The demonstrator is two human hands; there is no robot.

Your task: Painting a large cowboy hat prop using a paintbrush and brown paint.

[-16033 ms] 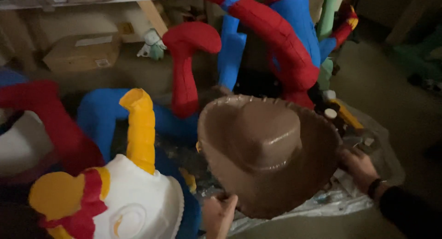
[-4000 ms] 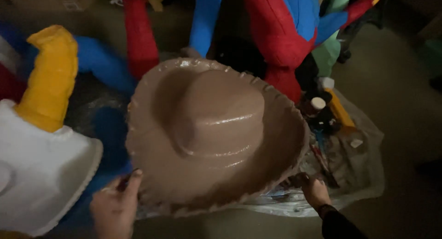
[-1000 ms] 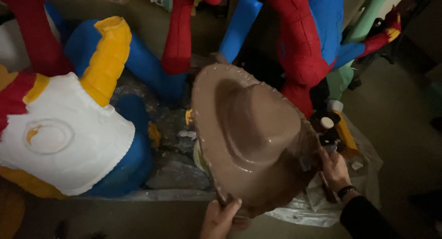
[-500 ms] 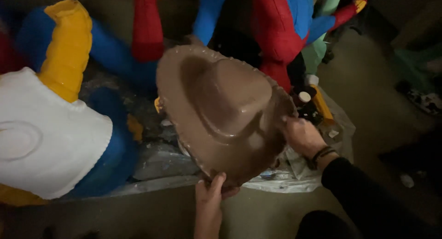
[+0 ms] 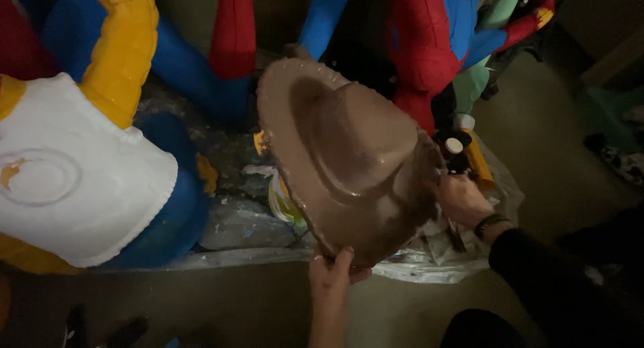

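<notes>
Dim room, concrete-looking floor greyish-tan, w/ dark shadow along the bottom edge. A crumpled sheet of clear plastic, paint-flecked, lies on the floor & carries the work.

Big brown cowboy hat, sculpted & glossy, is held up over the plastic, tilted, crown facing the camera, scalloped brim all round. Left hand has the near brim edge: thumb on top, fingers under, so the grip is clamped on the hat. Right hand, dark sleeve & a dark wristband, is at the hat's right brim; its fingers are hidden behind the rim, so can't tell if that grip is closed on it or just touching.

Just beside the right hand: small dark bottles w/ white caps and a yellow-orange bottle on the plastic. A round yellowish-green container shows under the hat's left edge.

Left of frame: large figure, white flat-topped part w/ a raised ring, blue body below, yellow curved piece above. Behind the hat: red column, blue limb, red & blue figure w/ web lines, pale green piece at its right.

Far right on the floor: dim clutter, incl. something black-&-white patterned; too dark to tell what.
</notes>
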